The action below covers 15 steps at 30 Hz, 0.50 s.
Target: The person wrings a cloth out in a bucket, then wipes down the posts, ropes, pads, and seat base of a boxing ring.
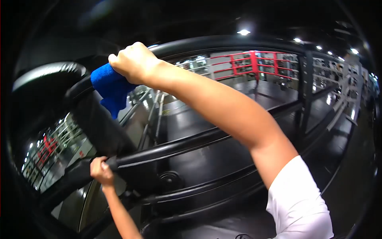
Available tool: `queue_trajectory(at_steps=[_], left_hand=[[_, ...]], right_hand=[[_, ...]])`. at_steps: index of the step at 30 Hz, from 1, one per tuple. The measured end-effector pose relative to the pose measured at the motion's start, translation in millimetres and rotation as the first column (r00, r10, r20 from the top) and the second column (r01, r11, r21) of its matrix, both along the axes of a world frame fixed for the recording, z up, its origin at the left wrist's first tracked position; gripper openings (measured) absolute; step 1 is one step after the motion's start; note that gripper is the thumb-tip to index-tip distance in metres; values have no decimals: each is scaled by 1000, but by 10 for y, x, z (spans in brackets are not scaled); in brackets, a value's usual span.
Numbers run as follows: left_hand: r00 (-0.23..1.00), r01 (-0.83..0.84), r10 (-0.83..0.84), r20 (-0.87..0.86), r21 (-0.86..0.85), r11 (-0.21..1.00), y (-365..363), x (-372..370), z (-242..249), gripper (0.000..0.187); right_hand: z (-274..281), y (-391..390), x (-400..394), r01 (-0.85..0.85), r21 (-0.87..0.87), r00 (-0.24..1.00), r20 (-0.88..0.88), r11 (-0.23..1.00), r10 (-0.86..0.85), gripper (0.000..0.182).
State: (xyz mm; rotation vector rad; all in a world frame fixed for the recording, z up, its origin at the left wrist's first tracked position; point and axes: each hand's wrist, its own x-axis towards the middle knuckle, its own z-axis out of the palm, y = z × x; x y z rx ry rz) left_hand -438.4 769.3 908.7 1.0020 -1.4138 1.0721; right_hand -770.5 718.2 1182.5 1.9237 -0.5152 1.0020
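Observation:
My right hand is closed around a blue cloth, pressing it onto the black top rail. A loose end of the cloth hangs below the rail. Lower down, my left hand is wrapped round a black padded middle rail close to its left end. Between the two hands stands a thick black padded post. My right arm, in a white sleeve, stretches across the view.
A black rounded pad lies left of the cloth. Further black rails run beneath the middle one. Beyond them is a boxing ring with red ropes and a red corner pad. A black upright joins the rails on the right.

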Motion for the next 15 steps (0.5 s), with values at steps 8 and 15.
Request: queue_trajectory(at_steps=[8, 15], left_hand=[[1000, 12, -14, 14, 79, 997, -40, 308, -90, 29], [999, -17, 19, -41, 63, 998, -137, 669, -209, 42]], right_hand=[[-134, -248, -2734, 280, -287, 958, 31, 916, -284, 45], [-508, -464, -5522, 406, -289, 913, 169, 867, -371, 55]])
